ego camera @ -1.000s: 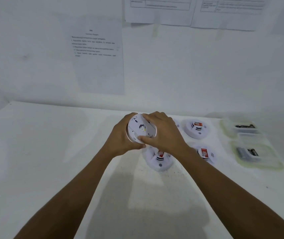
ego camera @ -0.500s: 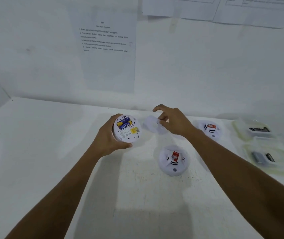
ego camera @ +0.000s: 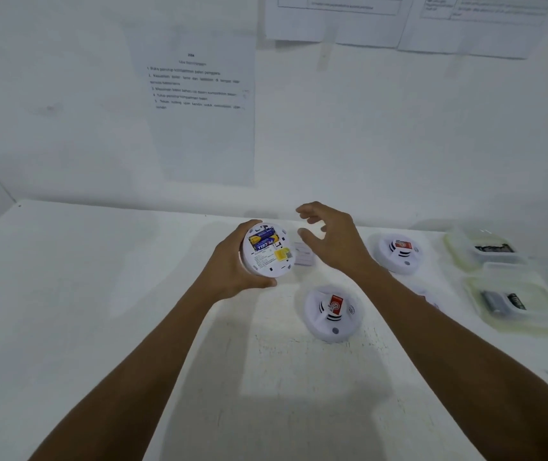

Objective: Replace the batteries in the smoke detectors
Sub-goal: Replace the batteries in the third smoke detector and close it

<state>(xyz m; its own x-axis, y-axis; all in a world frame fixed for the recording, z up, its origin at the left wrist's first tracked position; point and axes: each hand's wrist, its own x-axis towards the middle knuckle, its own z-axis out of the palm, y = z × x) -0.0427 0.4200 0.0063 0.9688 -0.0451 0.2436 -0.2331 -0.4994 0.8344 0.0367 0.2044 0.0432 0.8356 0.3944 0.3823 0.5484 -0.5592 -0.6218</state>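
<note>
Gripping a detector (ego camera: 267, 251) in the left hand (ego camera: 229, 264), thumb and fingers curled round its rim. Held up off the table (ego camera: 99, 294), tipped on its edge, back side turned this way. Inside the open back, batteries (ego camera: 262, 239), blue and yellow, side by side. Just below them, at 5 o'clock, a yellow sticker (ego camera: 282, 254).

At 3 o'clock of the detector, the right hand (ego camera: 332, 242), up in the air, spread open with bent fingers, holding nothing. Near the detector but not touching it. Below that hand, flat on the table and just beside the detector, a small white lid (ego camera: 304, 256), partly hidden and blurry.

At 5 o'clock of the held one, a second detector (ego camera: 332, 312), lying on the table with a red tag on top. At 3 o'clock, past the right hand, a third detector (ego camera: 399, 252), same look, also on the table.

Farther out at 3 o'clock, two clear tubs. In the far tub (ego camera: 449, 244), something dark, too blurry to name. In the near tub (ego camera: 532, 324), loose batteries (ego camera: 495, 302), grey and dark.

At 12 o'clock, up on the wall, paper sheets (ego camera: 199, 134) with small print, too blurry to read.
</note>
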